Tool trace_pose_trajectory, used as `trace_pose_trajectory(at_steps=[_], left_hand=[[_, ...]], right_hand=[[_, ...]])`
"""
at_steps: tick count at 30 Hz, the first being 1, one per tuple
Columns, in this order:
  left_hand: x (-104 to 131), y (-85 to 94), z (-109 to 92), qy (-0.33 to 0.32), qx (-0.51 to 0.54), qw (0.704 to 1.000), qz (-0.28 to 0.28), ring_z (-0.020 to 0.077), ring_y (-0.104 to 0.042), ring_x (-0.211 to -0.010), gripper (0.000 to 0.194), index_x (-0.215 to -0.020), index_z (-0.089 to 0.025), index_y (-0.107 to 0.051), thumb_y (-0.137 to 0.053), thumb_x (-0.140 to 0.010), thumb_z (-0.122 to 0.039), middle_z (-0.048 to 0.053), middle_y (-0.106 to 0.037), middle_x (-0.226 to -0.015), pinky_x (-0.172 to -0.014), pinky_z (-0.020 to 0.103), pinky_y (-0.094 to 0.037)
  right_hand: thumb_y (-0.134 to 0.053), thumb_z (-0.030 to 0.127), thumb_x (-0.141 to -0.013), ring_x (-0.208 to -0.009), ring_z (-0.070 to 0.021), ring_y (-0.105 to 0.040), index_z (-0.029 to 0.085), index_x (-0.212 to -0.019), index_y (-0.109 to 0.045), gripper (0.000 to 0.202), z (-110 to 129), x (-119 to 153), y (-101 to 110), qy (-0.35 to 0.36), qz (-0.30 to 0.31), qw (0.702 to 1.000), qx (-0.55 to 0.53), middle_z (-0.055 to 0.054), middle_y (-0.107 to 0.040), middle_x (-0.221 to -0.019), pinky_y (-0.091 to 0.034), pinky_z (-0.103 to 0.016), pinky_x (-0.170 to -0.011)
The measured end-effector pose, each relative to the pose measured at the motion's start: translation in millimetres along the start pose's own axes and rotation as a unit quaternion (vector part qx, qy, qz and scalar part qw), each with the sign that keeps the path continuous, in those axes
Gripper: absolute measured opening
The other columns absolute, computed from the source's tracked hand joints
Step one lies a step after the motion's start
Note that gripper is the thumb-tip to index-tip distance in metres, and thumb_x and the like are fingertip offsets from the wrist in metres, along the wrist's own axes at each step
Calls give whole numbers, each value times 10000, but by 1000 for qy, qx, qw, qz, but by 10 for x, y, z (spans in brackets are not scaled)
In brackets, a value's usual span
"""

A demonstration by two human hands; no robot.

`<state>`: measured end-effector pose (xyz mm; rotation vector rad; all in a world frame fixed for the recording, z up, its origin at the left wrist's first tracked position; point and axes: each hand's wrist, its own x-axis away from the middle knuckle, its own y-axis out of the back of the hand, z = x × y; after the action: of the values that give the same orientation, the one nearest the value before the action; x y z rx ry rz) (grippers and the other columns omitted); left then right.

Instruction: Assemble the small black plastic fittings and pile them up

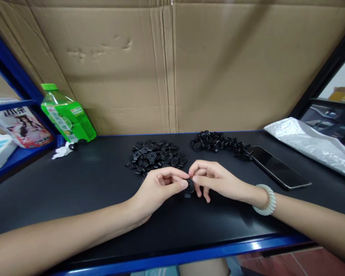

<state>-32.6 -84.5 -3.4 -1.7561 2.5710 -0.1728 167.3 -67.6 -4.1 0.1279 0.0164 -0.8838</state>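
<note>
Between my two hands, over the black tabletop, is a small round black plastic part with a short tab at its lower edge. My left hand pinches it from the left with thumb and forefinger. From the right, my right hand closes thumb and forefinger on its upper edge, the other fingers curled loosely below. Just beyond my left hand lies a pile of round black slotted parts. Farther right is a second heap of shiny black pieces.
A smartphone lies at the right, near a silvery plastic bag. A green bottle stands at the back left beside a crumpled white tissue. Cardboard walls the rear. A blue edge runs along the table's front.
</note>
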Motion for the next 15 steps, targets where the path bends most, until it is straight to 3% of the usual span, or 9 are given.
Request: trace_pose_trajectory(at_steps=[3,6,15], left_hand=[[14,-9,14,-6,7,1000,-23,84,-550,-642,162,-822,-141,-741,-795,-678,-190,-18,-666,-653,-676,209,-431],[12,-7,10,2,8,1000,-29,86,-543,-634,167,-813,-134,-750,-803,-665,-190,-7,-674,-650,-659,211,-431],[10,-17,-18,20,4,999,-25,100,-559,-637,182,-804,-134,-769,-816,-639,-193,22,-708,-680,-641,220,-449]], right_hand=[[-533,385,-905,-535,-95,-581,130,-821,-565,271,4,15,-22,-19,27,999,13,-44,-645,-714,-482,-172,-420],[-611,368,-859,-493,-72,-542,128,-815,-576,246,5,32,-43,-5,14,999,40,-23,-635,-684,-452,-148,-397],[-572,316,-874,-468,-70,-520,125,-776,-587,215,39,60,-57,-4,-4,999,53,-9,-616,-630,-421,-151,-396]])
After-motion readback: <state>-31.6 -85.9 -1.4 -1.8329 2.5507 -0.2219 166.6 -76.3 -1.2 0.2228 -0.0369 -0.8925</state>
